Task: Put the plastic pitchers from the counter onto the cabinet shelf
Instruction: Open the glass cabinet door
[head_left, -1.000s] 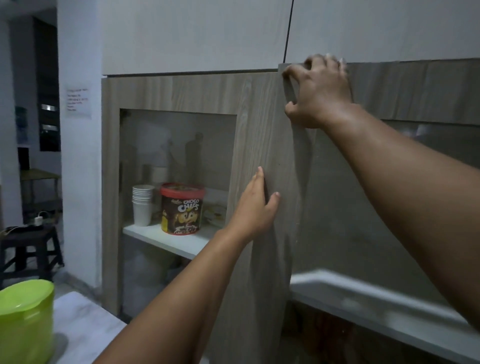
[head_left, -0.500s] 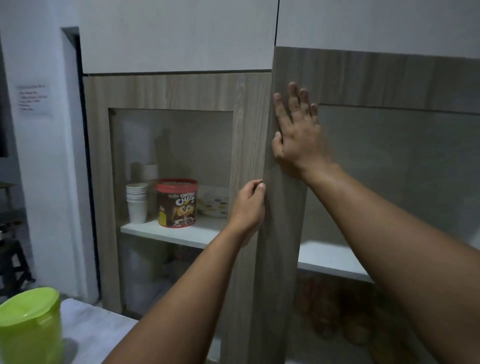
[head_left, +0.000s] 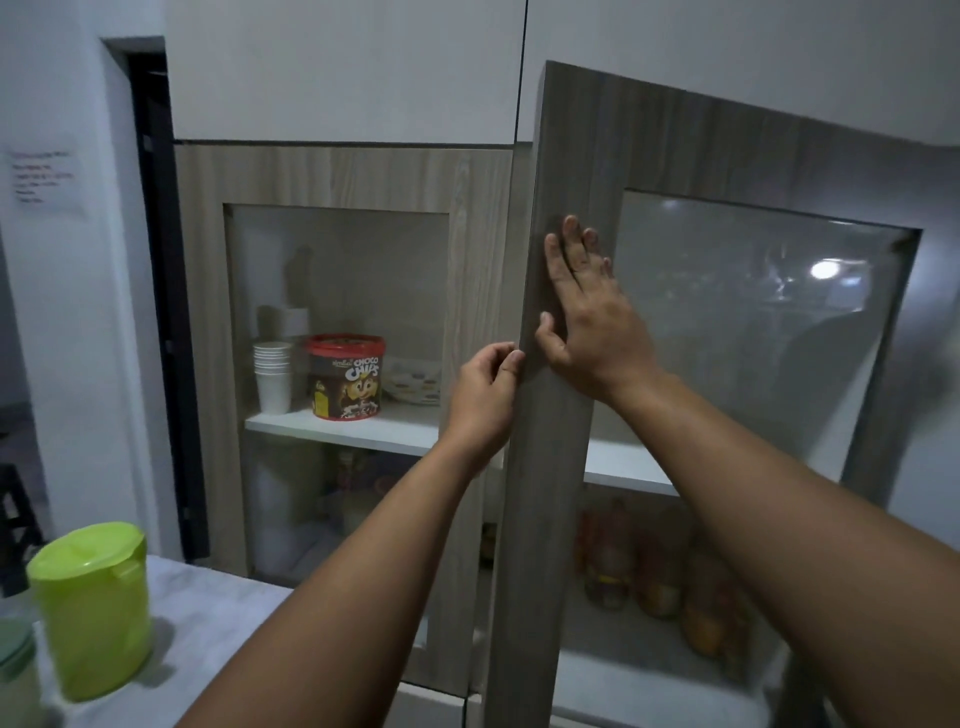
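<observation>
A: Why both hands on the door?

B: Door stands ajar. Left hand pinches its free edge, fingers curled round it. Right hand lies flat and open on the frame face, gripping nothing. My guess: one pulls, the other steadies, to clear the way to the shelf.

A: Pitchers?

B: Green pitcher stands lidded near the counter's left edge, untouched. A second, paler vessel sits at the front-left corner, cut off by the frame; can't say it's a pitcher.

A: Shelf room?

B: Left end holds stacked cups, a cereal tub and a plate behind. The right stretch is veiled by frosted glass and glare. Round orange shapes on the lower level are too blurred to name.
</observation>
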